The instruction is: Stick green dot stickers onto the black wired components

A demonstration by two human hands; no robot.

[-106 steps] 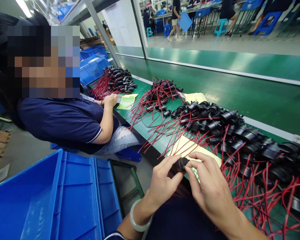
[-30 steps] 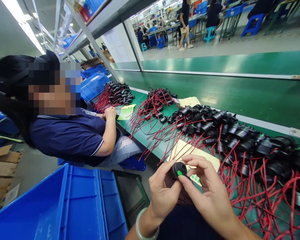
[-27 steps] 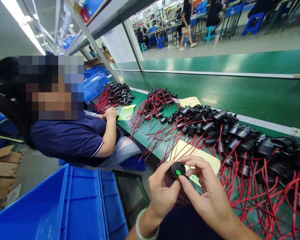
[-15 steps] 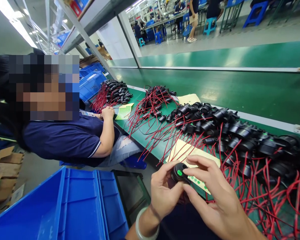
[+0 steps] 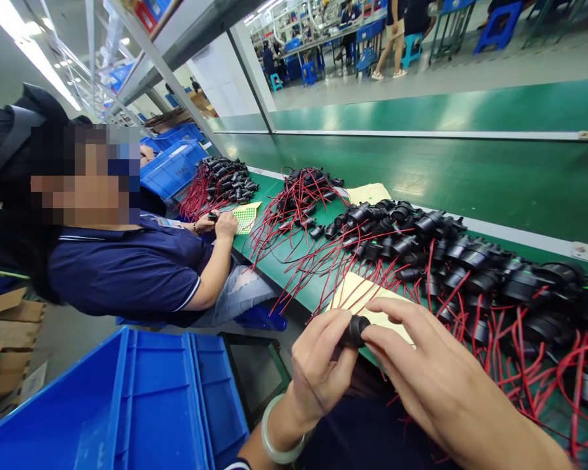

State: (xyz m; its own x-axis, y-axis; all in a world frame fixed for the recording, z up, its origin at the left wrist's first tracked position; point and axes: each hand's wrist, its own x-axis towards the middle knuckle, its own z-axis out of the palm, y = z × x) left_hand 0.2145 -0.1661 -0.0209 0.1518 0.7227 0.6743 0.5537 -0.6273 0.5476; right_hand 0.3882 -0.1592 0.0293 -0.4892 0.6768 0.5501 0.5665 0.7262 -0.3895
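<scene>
My left hand (image 5: 320,362), with a pale bangle at the wrist, pinches a small black cylindrical part (image 5: 355,331) between fingers and thumb, above the bench's front edge. From the right, my right hand (image 5: 433,369) has its fingertips at the part's end; one finger stretches over it, and its thumb is hidden. Under my hands lies a cream sticker sheet (image 5: 359,290), partly covered by red wires and my right hand. Just beyond it a long heap of black motor-like parts (image 5: 474,261) with red wires (image 5: 499,352) covers the right side of the bench.
At left a seated co-worker (image 5: 127,267) holds a small dark part beside a sheet of green dots (image 5: 246,217). Two more heaps of wired parts (image 5: 307,189) lie on the green bench (image 5: 278,251). A blue crate (image 5: 147,391) stands low at left.
The black part has turned in my fingers, so its green dot is out of sight. My right hand has shifted over the sheet's dots. The co-worker's hands have moved towards their sheet.
</scene>
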